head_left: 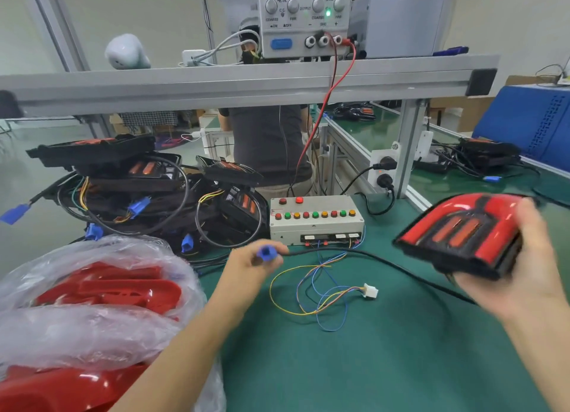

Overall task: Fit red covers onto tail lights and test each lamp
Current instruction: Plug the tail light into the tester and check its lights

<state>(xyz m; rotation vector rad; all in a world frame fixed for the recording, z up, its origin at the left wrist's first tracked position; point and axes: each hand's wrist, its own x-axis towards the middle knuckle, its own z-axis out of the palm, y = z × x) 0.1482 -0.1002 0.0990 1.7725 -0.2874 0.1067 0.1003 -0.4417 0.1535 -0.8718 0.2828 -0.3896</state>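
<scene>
Right hand grips a black tail light with red cover fitted, held above the green worktop, image blurred. Left hand has fingers curled round the blue plug of its black cable. Grey power supply on the shelf reads "CURRENT", "VOLTAGE", "COARSE", "OUTPUT". White button test box behind. Bagged red plastic covers lie left.
</scene>
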